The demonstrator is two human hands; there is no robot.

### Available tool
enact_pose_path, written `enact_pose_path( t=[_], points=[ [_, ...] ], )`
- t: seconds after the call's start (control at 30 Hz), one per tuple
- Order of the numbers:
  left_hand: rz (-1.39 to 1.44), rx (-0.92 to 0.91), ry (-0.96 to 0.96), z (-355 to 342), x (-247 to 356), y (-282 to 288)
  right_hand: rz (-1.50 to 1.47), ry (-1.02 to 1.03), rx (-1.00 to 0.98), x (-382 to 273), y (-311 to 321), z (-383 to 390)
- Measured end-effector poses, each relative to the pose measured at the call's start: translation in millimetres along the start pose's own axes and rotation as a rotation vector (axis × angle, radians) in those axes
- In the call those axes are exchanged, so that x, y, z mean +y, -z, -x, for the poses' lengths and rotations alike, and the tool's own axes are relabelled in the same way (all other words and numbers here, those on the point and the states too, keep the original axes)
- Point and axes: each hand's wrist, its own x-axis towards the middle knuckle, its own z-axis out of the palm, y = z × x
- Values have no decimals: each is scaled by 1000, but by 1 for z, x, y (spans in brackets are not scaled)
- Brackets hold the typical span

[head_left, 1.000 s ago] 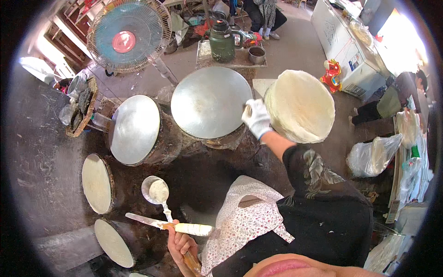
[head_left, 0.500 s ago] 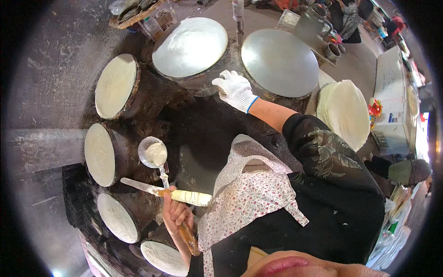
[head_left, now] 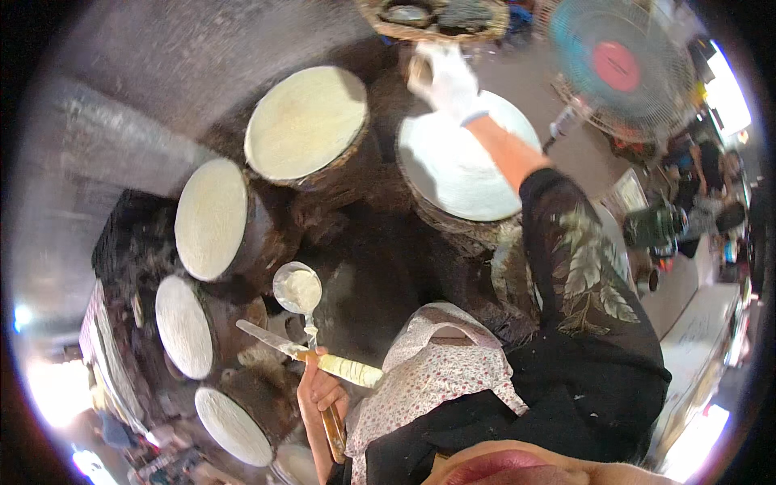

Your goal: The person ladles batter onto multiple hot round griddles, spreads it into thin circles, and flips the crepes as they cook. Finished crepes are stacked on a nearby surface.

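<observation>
Steady ladle [head_left: 297,291] and spatula [head_left: 265,335], clasped in left hand [head_left: 323,391], lower centre; guide right hand [head_left: 446,82], too blurred to tell if pinching, smoothly over white griddle [head_left: 465,182], upper centre.

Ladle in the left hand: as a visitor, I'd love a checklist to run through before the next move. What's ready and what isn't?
1. Left hand holds the ladle and flat spatula: ok, wrapped around both handles.
2. Ladle has something in it: ok, pale paste lies in its bowl.
3. Right hand is covered: ok, it wears a white glove.
4. Right hand is empty: cannot tell, it is blurred.
5. Round griddle is unobstructed: not ok, the right forearm crosses over it in this view.
6. That griddle is coated: cannot tell, its surface is too bright.
</observation>
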Motion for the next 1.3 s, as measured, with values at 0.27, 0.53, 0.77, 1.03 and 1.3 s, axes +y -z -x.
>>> enact_pose_path(
  t=[0.27,0.53,0.77,1.03,1.3],
  points=[
    [125,120,-107,25,-17,-7,589,199,172,125,-43,-157],
    [93,57,-71,29,5,19,740,400,88,91,0,-34],
    [-71,19,-52,10,19,84,-552,-374,-1065,-129,-65,278],
    [-462,377,-403,21,-10,159,-561,-62,-1778,-234,-111,409],
    [-223,684,-899,11,-41,283,-434,117,-1783,-150,-160,405]
  ],
)
